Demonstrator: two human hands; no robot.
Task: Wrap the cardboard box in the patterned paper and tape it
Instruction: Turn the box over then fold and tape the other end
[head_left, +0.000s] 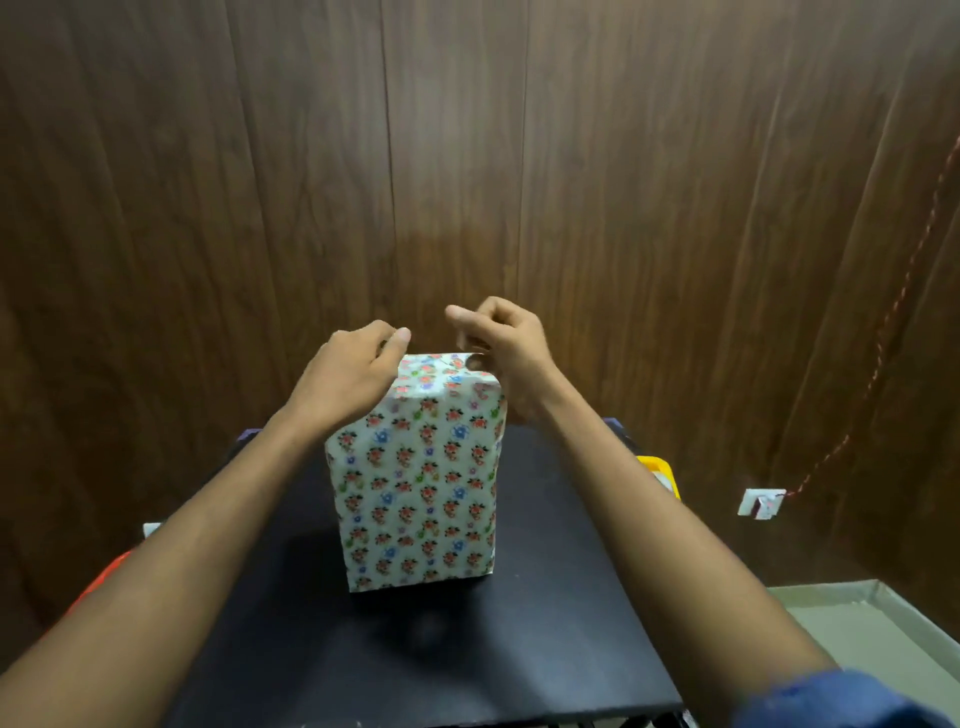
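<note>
The box wrapped in white floral patterned paper (421, 493) stands upright in the middle of a black table (545, 597). No bare cardboard shows. My left hand (348, 374) is at the box's top left, its fingers curled over the far top edge of the paper. My right hand (504, 343) is at the top right corner with its fingers curled, pinching the paper fold there. What lies behind the top edge is hidden by both hands.
A dark wood-panel wall (467, 156) rises just behind the table. A yellow object (658, 470) peeks out at the table's right edge and a red one (104, 574) at its left. A white wall socket (761, 503) with a red cord sits low on the right.
</note>
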